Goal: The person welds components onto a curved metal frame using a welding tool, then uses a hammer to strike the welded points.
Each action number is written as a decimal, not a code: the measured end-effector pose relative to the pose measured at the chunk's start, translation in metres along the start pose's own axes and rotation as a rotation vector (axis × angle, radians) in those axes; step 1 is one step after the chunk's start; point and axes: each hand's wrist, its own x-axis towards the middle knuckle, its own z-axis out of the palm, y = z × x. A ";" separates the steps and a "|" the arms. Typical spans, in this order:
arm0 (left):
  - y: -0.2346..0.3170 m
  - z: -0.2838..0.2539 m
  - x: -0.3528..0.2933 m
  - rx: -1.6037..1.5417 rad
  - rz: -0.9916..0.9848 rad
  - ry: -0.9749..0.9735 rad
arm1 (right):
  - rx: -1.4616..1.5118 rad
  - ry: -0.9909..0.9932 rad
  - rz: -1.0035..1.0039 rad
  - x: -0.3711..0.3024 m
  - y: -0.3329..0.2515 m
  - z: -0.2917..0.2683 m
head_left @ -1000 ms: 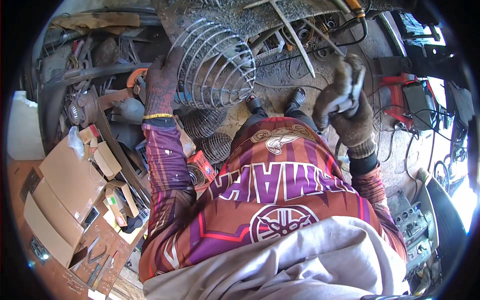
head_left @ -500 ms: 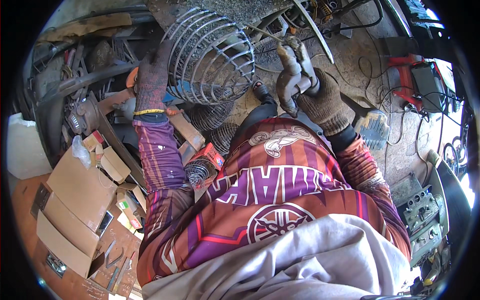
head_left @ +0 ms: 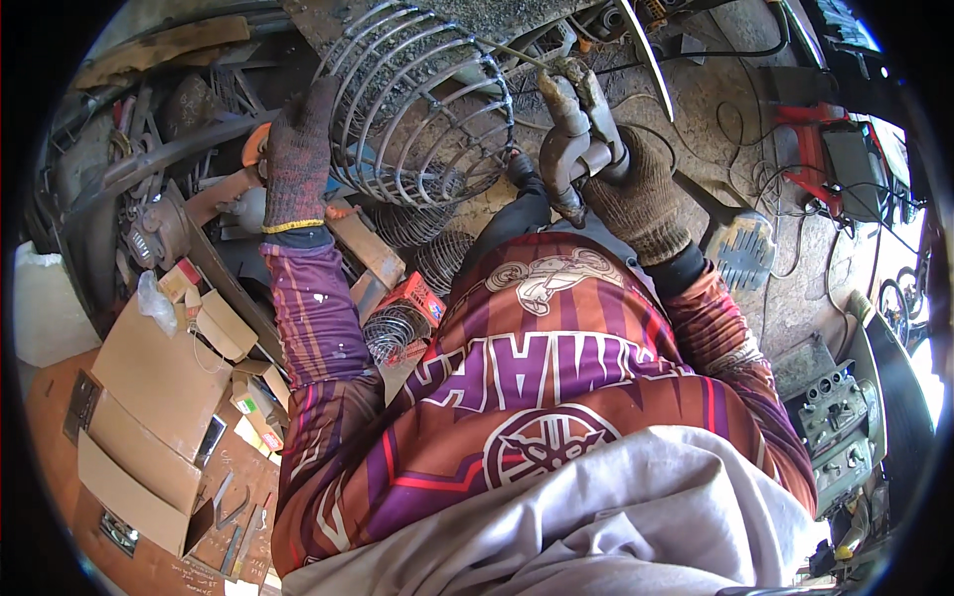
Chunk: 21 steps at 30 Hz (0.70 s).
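Toward the one wire cage (head_left: 417, 107), at upper middle of view, the right hand (head_left: 639, 194) has moved since one second ago. The left hand (head_left: 300, 149) grips its left side; the right is closed around one clamp (head_left: 566, 139), which bites one thin rod (head_left: 511, 52).

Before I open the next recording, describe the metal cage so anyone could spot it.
From the patterned shirt, look up the picture to the gloved left hand. The cage of curved metal rods is just to its right, larger and wider-spaced than the wire coils below.
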 end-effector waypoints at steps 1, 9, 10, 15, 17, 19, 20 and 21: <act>0.000 0.000 -0.001 0.000 0.018 0.010 | -0.007 0.001 -0.007 0.001 -0.001 0.000; -0.012 0.001 0.005 0.026 0.113 0.049 | -0.014 -0.056 0.049 0.005 0.003 -0.007; -0.015 0.003 0.005 0.023 0.140 0.053 | 0.003 -0.061 0.053 0.004 0.004 -0.009; 0.003 0.001 0.003 0.014 -0.026 -0.023 | 0.125 0.032 0.000 0.001 -0.003 -0.008; 0.000 0.001 0.005 0.033 -0.058 -0.027 | 0.143 0.020 0.009 0.001 -0.004 -0.008; 0.000 0.001 0.003 0.028 -0.037 -0.008 | 0.109 -0.026 0.026 0.003 -0.005 -0.011; 0.000 0.003 0.001 0.015 -0.002 0.008 | 0.108 -0.024 0.035 0.003 -0.006 -0.011; 0.000 0.004 0.001 0.003 0.033 0.025 | 0.106 -0.022 0.044 0.004 -0.007 -0.011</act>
